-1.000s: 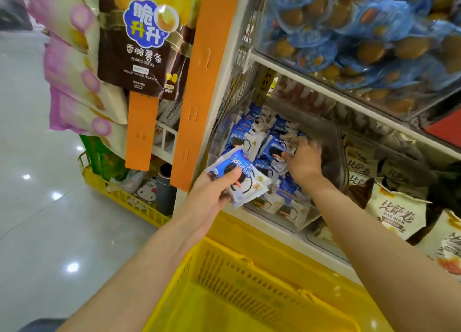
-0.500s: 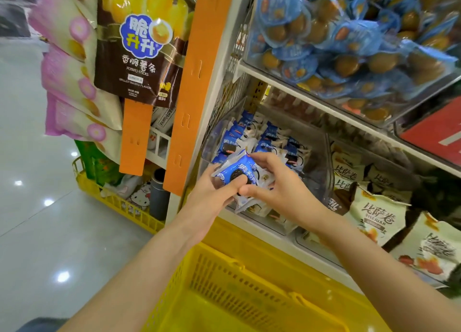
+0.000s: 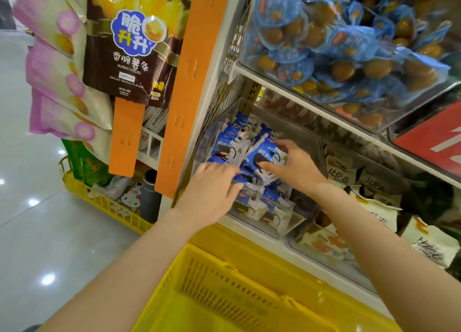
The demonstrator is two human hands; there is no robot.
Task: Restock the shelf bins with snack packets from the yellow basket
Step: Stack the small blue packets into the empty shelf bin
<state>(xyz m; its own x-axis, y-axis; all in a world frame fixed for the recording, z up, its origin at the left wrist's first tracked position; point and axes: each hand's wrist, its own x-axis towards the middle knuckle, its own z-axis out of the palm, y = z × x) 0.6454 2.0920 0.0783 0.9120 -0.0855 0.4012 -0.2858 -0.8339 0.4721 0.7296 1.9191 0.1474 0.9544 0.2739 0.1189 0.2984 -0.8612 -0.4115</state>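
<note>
A clear shelf bin [image 3: 289, 228] on the middle shelf holds several blue-and-white cookie packets [image 3: 225, 144]. My right hand [image 3: 296, 168] is inside the bin, fingers closed on one blue-and-white cookie packet [image 3: 264, 157] that lies tilted over the pile. My left hand [image 3: 212, 189] reaches into the bin's front left; its fingertips rest on packets there, and I cannot see whether it grips any. The yellow basket [image 3: 224, 289] sits below my arms against the shelf front, its inside mostly out of view.
An orange upright strip [image 3: 192, 82] borders the shelf on the left, with hanging snack bags [image 3: 124, 49] beside it. A bin of blue-wrapped snacks [image 3: 336, 44] is above; bags of cream-coloured snacks [image 3: 374, 207] fill bins to the right. A second yellow basket [image 3: 104, 204] stands on the floor.
My right hand took a packet from the stack in my left hand and carried it up into the bin. My left hand moved forward into the bin's front.
</note>
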